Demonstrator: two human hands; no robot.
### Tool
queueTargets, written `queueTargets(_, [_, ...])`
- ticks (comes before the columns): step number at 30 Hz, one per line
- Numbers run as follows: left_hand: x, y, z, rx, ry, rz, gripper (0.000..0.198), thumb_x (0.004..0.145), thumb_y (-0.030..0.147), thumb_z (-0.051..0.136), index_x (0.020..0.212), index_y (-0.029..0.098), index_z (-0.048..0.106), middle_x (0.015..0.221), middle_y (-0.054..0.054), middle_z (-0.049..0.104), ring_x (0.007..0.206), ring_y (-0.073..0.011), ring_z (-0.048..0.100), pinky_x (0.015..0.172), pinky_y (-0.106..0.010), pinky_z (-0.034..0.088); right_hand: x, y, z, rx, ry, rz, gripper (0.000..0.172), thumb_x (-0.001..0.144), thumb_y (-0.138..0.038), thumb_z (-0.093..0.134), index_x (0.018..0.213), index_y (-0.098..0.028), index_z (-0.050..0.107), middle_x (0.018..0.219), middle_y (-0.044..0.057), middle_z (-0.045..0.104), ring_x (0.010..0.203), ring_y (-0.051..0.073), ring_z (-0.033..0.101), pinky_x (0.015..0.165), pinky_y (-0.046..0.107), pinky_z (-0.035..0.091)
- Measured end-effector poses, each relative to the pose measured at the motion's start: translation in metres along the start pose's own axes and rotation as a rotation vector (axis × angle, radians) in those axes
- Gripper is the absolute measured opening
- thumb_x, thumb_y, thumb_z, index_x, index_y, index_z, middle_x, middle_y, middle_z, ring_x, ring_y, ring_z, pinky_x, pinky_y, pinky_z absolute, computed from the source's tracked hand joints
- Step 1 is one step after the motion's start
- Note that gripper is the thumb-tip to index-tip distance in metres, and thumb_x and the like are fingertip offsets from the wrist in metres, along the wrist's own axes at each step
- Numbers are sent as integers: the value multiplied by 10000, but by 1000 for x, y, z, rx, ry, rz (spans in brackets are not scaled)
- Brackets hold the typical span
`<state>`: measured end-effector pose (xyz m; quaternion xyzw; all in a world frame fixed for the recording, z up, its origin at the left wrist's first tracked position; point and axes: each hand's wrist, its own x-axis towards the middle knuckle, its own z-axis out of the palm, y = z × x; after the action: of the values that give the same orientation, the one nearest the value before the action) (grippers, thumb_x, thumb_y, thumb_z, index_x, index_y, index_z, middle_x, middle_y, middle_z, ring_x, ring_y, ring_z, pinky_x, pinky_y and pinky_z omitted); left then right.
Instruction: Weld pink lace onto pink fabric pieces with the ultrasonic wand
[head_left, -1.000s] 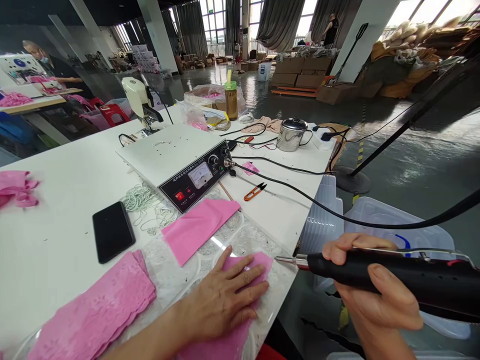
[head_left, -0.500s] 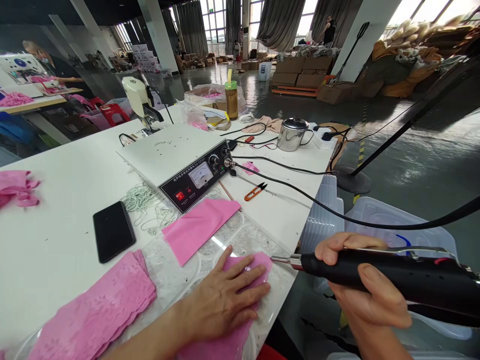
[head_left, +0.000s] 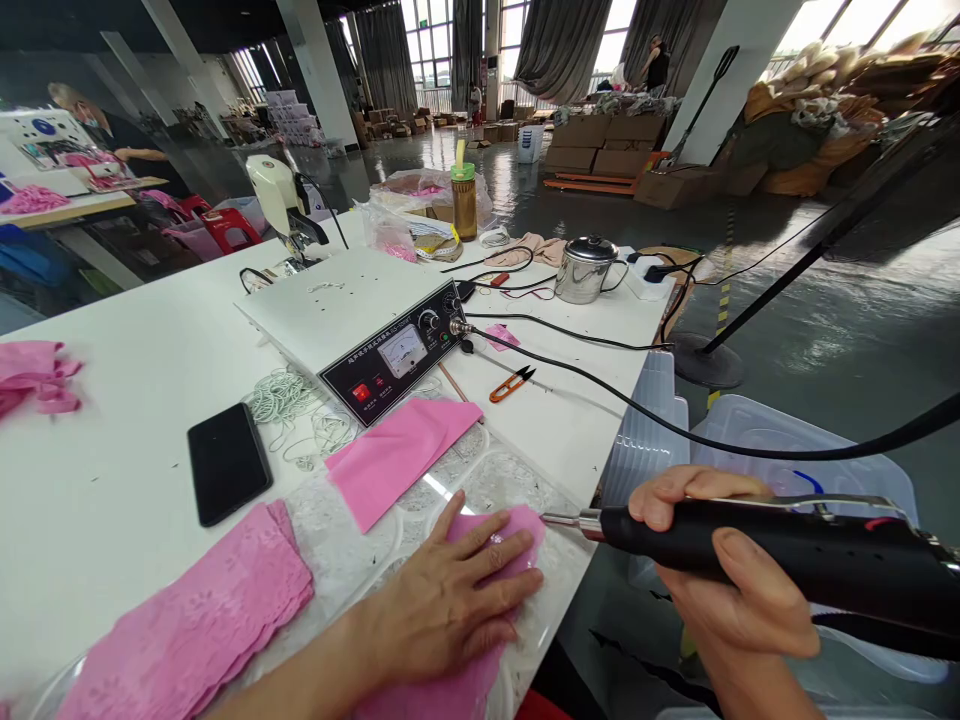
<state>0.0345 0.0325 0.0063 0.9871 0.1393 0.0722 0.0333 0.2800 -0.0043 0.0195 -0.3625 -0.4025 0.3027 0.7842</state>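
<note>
My left hand (head_left: 465, 590) lies flat with fingers spread on a piece of pink fabric (head_left: 525, 525), pressing it against a clear plastic sheet (head_left: 360, 540) at the table corner. In my right hand (head_left: 739, 590) is a black ultrasonic welding handpiece (head_left: 832, 555), held level. Its thin metal tip meets the fabric's right edge just past my fingertips. A second, folded pink piece (head_left: 405, 455) lies beyond my left hand. Stacked pink lace-patterned pieces (head_left: 195, 620) rest at the lower left. The ultrasonic control box (head_left: 394, 350) stands behind them, a cable running from it.
Orange thread snips (head_left: 511, 384), a black phone (head_left: 228, 463), tangled pale cord (head_left: 289, 405), a lidded steel mug (head_left: 586, 268) and a bottle (head_left: 463, 205) are on the table. Clear plastic bins (head_left: 810, 450) stand below its right edge. A person (head_left: 112, 130) sits at a machine, far left.
Almost nothing differs. Both hands, the pink fabric and the handpiece stay in nearly the same place, with only a very slight shift of the view.
</note>
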Motion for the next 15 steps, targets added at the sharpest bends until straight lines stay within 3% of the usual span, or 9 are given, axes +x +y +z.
queueTargets(7, [0, 0, -1, -32, -47, -14, 411, 1028, 408, 448, 1408, 255, 488, 1512, -32, 459, 1425, -248, 376, 1220, -519, -26, 3, 0, 0, 21, -29, -16, 161, 738, -337, 713, 817, -202, 677, 742, 29, 635, 540, 150, 561, 507, 348, 529])
queueTargets(15, [-2, 1, 3, -1, -27, -4, 419, 1031, 431, 433, 1409, 259, 482, 1519, -35, 448, 1435, -254, 359, 1197, -530, -113, 4, -2, 0, 14, -56, -23, 138, 739, -316, 712, 813, -202, 684, 733, 23, 645, 543, 148, 569, 514, 334, 525])
